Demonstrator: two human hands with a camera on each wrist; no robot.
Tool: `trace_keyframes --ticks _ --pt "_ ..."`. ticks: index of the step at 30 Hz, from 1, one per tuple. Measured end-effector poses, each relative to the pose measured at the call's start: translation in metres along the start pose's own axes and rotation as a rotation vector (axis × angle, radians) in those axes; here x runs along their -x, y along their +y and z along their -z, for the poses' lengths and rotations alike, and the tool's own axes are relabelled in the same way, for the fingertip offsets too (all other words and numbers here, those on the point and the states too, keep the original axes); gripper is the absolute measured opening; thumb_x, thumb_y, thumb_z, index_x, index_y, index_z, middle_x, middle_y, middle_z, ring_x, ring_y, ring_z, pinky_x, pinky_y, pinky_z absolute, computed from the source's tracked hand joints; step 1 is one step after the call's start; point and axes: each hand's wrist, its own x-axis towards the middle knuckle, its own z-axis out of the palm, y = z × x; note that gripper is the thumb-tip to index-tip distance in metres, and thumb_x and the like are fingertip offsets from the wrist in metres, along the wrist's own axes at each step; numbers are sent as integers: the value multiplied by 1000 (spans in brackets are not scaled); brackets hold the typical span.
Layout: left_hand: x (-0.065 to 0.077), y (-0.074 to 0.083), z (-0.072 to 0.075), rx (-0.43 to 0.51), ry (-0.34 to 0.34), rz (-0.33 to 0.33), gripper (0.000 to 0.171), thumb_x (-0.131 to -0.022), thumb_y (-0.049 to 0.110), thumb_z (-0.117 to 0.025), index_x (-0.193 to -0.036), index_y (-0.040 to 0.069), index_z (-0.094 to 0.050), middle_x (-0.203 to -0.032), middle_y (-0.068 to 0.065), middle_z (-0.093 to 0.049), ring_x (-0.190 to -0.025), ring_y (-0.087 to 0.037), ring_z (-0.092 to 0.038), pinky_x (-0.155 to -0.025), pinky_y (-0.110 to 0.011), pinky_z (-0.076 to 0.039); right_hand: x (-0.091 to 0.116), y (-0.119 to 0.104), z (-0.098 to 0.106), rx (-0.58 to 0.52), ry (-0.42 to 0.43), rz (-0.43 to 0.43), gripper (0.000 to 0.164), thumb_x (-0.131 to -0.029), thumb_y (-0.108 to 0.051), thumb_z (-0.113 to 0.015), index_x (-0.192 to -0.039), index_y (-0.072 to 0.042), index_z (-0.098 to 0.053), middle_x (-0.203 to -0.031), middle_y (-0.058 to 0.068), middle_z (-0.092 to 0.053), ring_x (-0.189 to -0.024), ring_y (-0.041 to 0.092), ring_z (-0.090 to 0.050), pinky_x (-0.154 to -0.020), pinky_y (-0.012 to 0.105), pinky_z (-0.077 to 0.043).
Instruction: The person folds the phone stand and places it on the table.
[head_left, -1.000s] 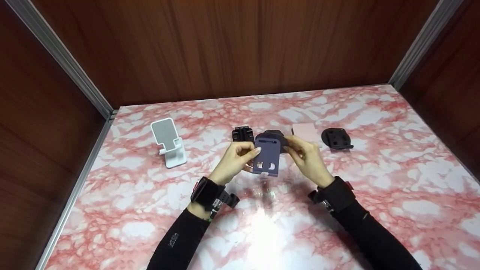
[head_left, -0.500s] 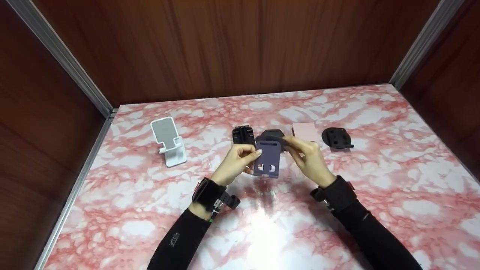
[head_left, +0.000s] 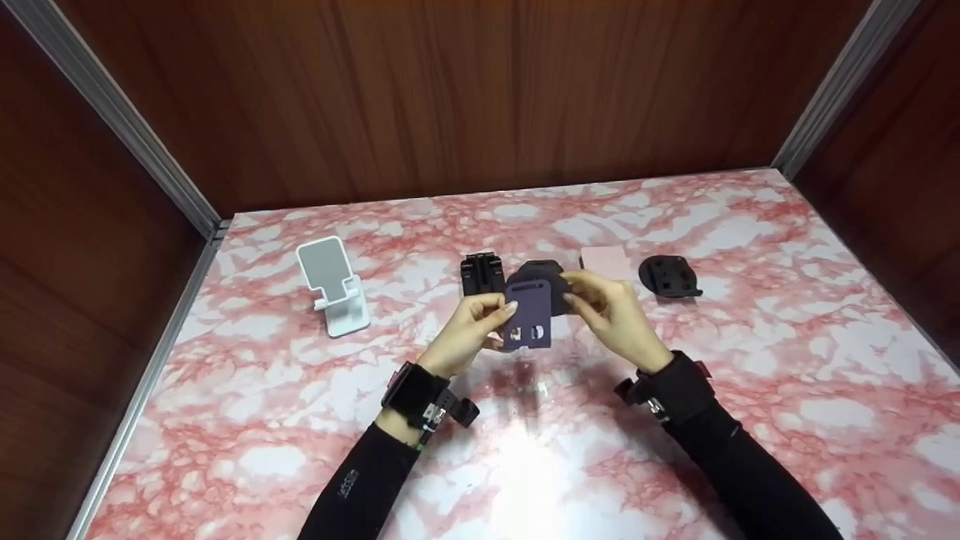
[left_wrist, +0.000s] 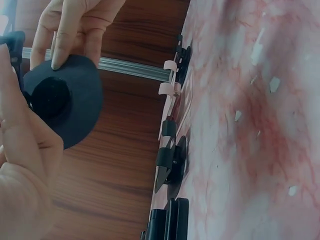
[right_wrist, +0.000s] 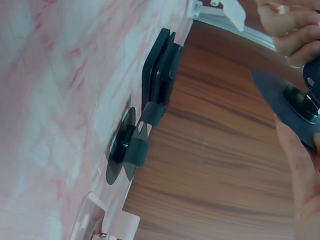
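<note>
A dark purple phone stand is held in the air between both hands. Its flat plate [head_left: 529, 311] has a slot near the top and two cutouts lower down. The left hand [head_left: 468, 330] pinches that plate at its left edge, thumb in front. The right hand [head_left: 616, 319] pinches the rim of the stand's round base [left_wrist: 82, 112], behind and to the right of the plate. In the right wrist view the base [right_wrist: 277, 97] is tilted, with a round hub joining it to the rest, which is partly cut off by the frame.
A white phone stand [head_left: 346, 311] stands at left. Behind the hands are a folded black stand [head_left: 482, 274], a dark stand [right_wrist: 120, 150], a pink stand [head_left: 604, 261] and a black round-based stand [head_left: 670, 276]. Wooden panels [head_left: 480, 97] border the marbled table [head_left: 285, 390].
The round base has tilted against the plate, and more of its face shows than half a second ago. Both hands keep their hold and have moved only slightly.
</note>
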Motion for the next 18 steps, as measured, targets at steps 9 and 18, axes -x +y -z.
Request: trace_keyframes --ticks 9,18 --pt "-1 4 -1 30 25 -7 28 -100 5 -52 -73 12 -53 -72 3 -65 -62 -7 -65 -56 -20 -58 -4 -4 -1 -217 -146 -277 26 -95 5 -57 -120 11 -63 -106 24 -71 -80 6 -71 -75 23 -61" --pt "-4 8 -9 62 114 -17 27 -99 3 -53 -74 11 -57 -68 3 -63 -63 -7 -66 -56 -18 -58 4 -6 -4 -659 -237 -599 65 -104 -30 -50 -149 9 -25 -148 23 -44 -131 27 -52 -114 43 -42"
